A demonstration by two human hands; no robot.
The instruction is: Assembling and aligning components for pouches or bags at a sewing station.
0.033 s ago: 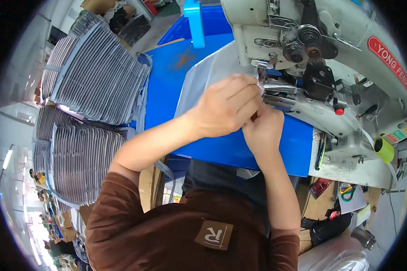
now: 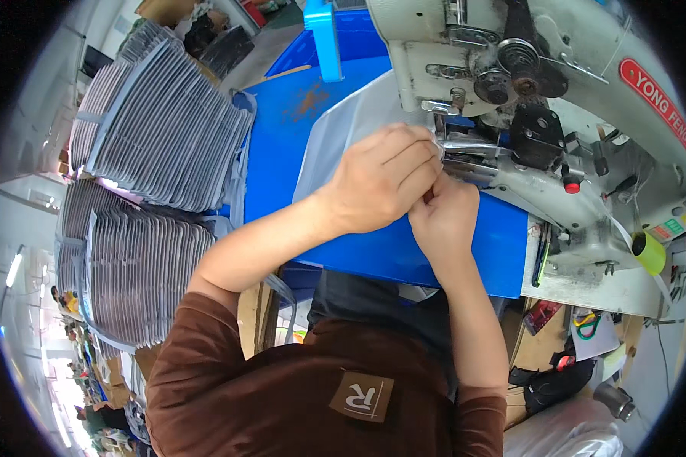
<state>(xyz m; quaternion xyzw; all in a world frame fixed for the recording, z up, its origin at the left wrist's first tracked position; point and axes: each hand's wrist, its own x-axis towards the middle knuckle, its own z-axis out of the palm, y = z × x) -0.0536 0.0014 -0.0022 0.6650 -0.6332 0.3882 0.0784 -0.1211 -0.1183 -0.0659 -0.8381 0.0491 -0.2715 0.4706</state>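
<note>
A pale translucent fabric sheet lies on the blue table surface, its right end reaching under the head of a sewing machine. Curled over that end is my left hand, closed on the fabric right beside the machine's metal arm. Against it, slightly lower and to the right, my right hand is closed too, with thumb and fingers drawn in. The fingertips of both hands are hidden, and what the right one pinches does not show.
Two tall bundles of grey ribbed pieces, tied with straps, stand at the left. A blue upright post rises behind the table, before a blue bin. Right of the machine bed are a yellow-green cup and scissors.
</note>
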